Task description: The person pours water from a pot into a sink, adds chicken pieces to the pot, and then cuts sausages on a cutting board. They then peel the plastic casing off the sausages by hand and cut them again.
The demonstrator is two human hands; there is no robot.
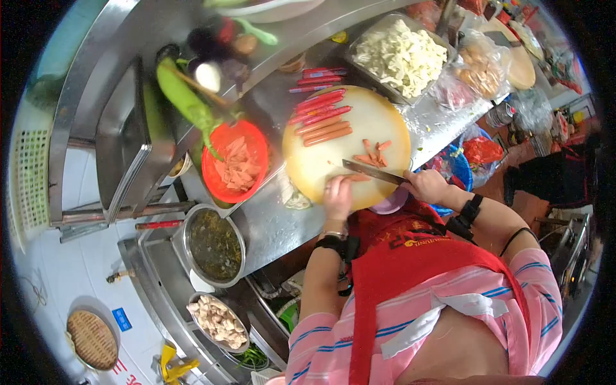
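Note:
My right hand (428, 187) is closed around the handle of a knife (378, 172), whose blade points left over the round cutting board (385, 122). My left hand (338, 196) rests at the board's near edge, its fingers curled down on a sausage (361, 178) that is mostly hidden beside the blade. Just beyond the knife lies a small pile of cut sausage pieces (372, 154). Several peeled sausages (327, 131) and sausages in red wrappers (321, 106) lie side by side at the board's far left. Sliced pink pieces fill a red bowl (208, 168) to the left.
A metal tray of chopped pale vegetable (401, 58) stands behind the board. Bagged food (481, 64) sits at the right. A pot of dark liquid (215, 247) and a bowl of pale chunks (218, 323) are at lower left. A green pepper (183, 93) shows above the red bowl.

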